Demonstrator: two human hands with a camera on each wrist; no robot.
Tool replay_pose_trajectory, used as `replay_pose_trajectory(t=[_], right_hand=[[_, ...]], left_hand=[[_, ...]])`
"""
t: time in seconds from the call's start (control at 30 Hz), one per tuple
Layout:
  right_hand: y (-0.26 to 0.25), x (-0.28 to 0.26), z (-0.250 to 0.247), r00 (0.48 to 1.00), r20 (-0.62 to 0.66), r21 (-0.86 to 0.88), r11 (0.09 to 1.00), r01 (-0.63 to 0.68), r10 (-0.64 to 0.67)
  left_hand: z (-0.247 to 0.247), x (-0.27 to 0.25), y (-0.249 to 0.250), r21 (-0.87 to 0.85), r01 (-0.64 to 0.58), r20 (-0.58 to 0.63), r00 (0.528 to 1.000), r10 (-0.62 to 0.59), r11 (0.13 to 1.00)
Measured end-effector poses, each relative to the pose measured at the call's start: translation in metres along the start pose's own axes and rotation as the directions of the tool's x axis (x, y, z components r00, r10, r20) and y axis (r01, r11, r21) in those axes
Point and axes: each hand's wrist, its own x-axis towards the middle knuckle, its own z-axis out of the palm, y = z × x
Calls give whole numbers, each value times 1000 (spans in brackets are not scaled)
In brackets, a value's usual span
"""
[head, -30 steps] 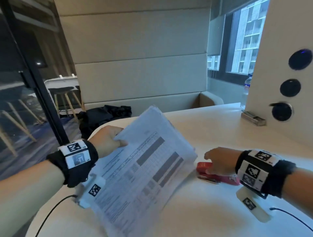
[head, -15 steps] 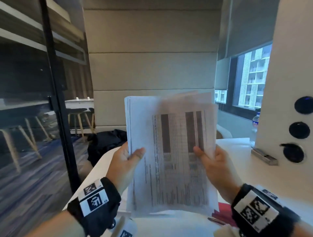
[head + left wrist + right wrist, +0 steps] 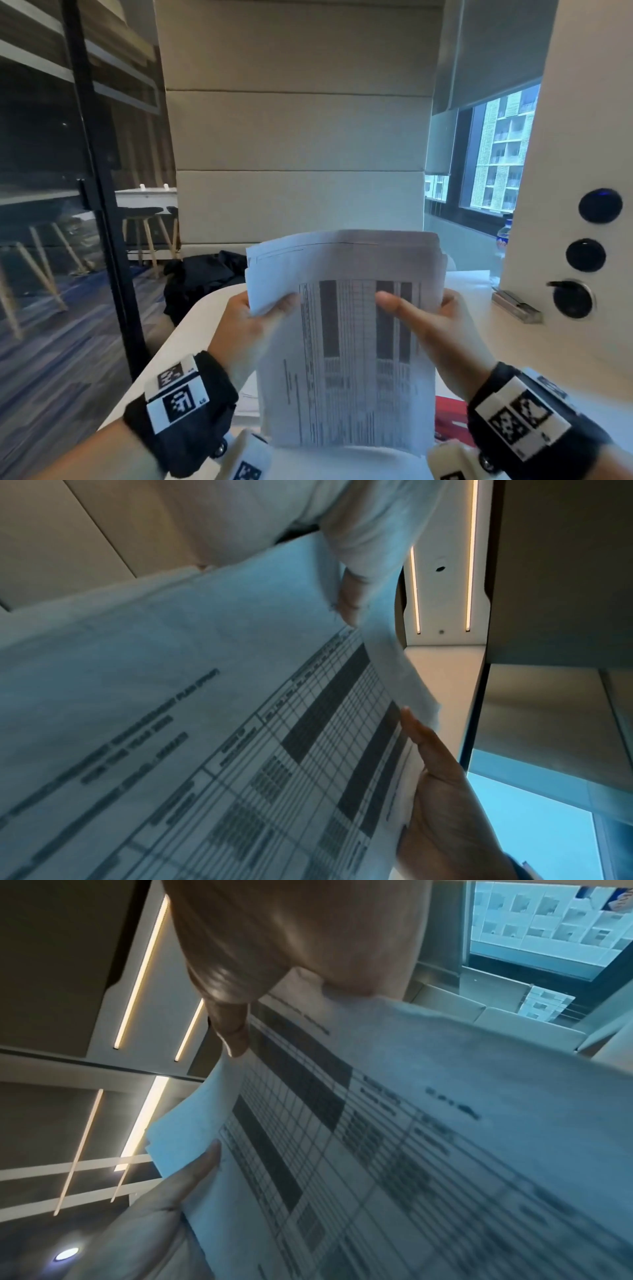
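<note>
A stack of printed sheets (image 3: 346,359) with dark table columns stands upright in front of me, its lower edge close to the white table (image 3: 513,359). My left hand (image 3: 270,313) grips the stack's left edge, thumb on the front. My right hand (image 3: 411,311) grips the right edge, with the thumb laid across the print. The top of the sheets curls over. The left wrist view shows the sheets (image 3: 205,696) and my right hand (image 3: 438,791) on their edge. The right wrist view shows the sheets (image 3: 411,1137), my right thumb (image 3: 232,1031) and my left hand (image 3: 171,1191). A red stapler (image 3: 452,411) lies behind my right wrist, mostly hidden.
A wall panel with round black sockets (image 3: 585,255) rises at the right, with a small metal box (image 3: 517,306) at its foot and a water bottle (image 3: 503,236) behind. Dark clothing (image 3: 202,281) lies on the bench beyond the table. A black-framed glass partition (image 3: 99,205) stands left.
One second ago my left hand alone held the stack tilted while my right hand rested on the red stapler. Now both hands hold it upright, and it has dropped lower with its top curled.
</note>
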Motion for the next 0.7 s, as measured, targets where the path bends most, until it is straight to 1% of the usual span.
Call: replay_pose_trajectory(t=[0.1, 0.13, 0.3, 0.37, 0.47, 0.57, 0.63, 0.7], right_hand=[[-6, 8, -3, 995, -68, 23, 996, 81, -80], [-7, 9, -2, 993, -75, 33, 995, 97, -94], [-12, 13, 3, 987, -116, 16, 994, 110, -107], [-16, 15, 3, 990, -87, 3, 993, 115, -115], [-8, 9, -2, 999, 21, 34, 999, 34, -34], [12, 0, -9, 991, 110, 29, 997, -76, 72], [23, -4, -12, 986, 125, 14, 994, -110, 107], [30, -5, -10, 988, 102, -2, 993, -115, 115]], left_hand=[[1, 0, 8, -10, -13, 61, 998, 14, 1000], [2, -2, 9, 0, -22, 64, 998, 22, 1000], [8, -4, 20, 50, -90, -16, 996, 91, 995], [8, -2, 25, 24, -84, -18, 996, 84, 996], [6, -8, 16, 3, -40, 39, 998, 40, 999], [4, -20, 1, 3, 26, 49, 998, -26, 1000], [3, -26, -8, -16, 62, 59, 996, -61, 998], [2, -28, -15, -13, 95, 43, 995, -95, 995]])
